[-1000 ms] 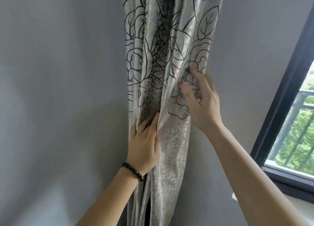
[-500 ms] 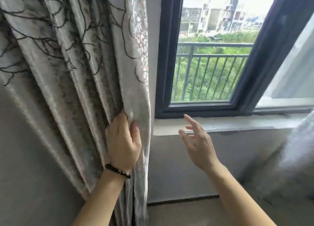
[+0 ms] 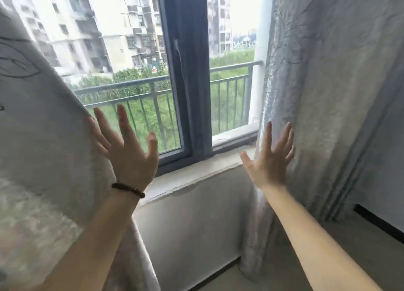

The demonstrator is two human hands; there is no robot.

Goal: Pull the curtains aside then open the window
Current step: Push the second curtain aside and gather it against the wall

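A window with a dark frame (image 3: 185,72) fills the middle of the view, its centre post upright between two panes. The left curtain (image 3: 43,148), pale with dark leaf outlines, hangs at the left. My left hand (image 3: 129,153), a dark bead bracelet on its wrist, is spread flat with fingers apart, its outer edge touching that curtain. The right curtain (image 3: 323,94), silvery and textured, hangs at the right. My right hand (image 3: 271,157) is spread flat against its inner edge. Neither hand grips fabric.
A pale sill (image 3: 196,177) runs under the window, with grey wall below. Outside are a balcony railing (image 3: 135,87), greenery and apartment blocks. A white pipe (image 3: 255,83) stands by the right pane. Floor shows at the bottom right.
The view has swung right from the left curtain to the window. My left hand let go of the left curtain and opened. My right hand moved right onto the right curtain.
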